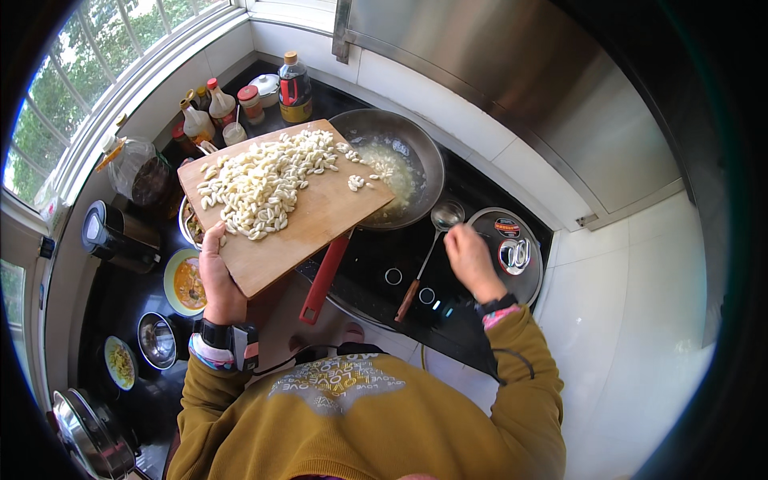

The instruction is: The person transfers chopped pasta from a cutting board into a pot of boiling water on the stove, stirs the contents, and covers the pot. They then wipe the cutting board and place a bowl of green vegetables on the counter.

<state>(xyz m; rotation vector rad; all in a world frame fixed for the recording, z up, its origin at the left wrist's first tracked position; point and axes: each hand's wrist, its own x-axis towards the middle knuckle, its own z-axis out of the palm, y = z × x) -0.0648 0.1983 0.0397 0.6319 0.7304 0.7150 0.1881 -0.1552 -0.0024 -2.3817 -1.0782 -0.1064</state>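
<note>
My left hand (223, 282) grips the near left corner of a wooden cutting board (312, 228), thumb on top. A heap of small white shell-shaped dough pieces (270, 180) covers much of the board, with a few loose ones near its far right edge. That edge overlaps the rim of a dark wok (432, 162), where similar pieces sit in pale, bubbling liquid. The wok's red handle (324, 282) sticks out beneath the board. Blurred, my right hand (472, 263) hovers with curled fingers beside a metal ladle (447, 215) on the cooktop; nothing shows in it.
A wok lid (489, 228) lies right of the ladle on the black cooktop (372, 264). Sauce bottles (222, 105) and jars fill the back corner. Along the left counter stand a kettle (120, 234), a bowl of orange soup (187, 282), a steel bowl (157, 340) and a plate of chopped food (121, 363).
</note>
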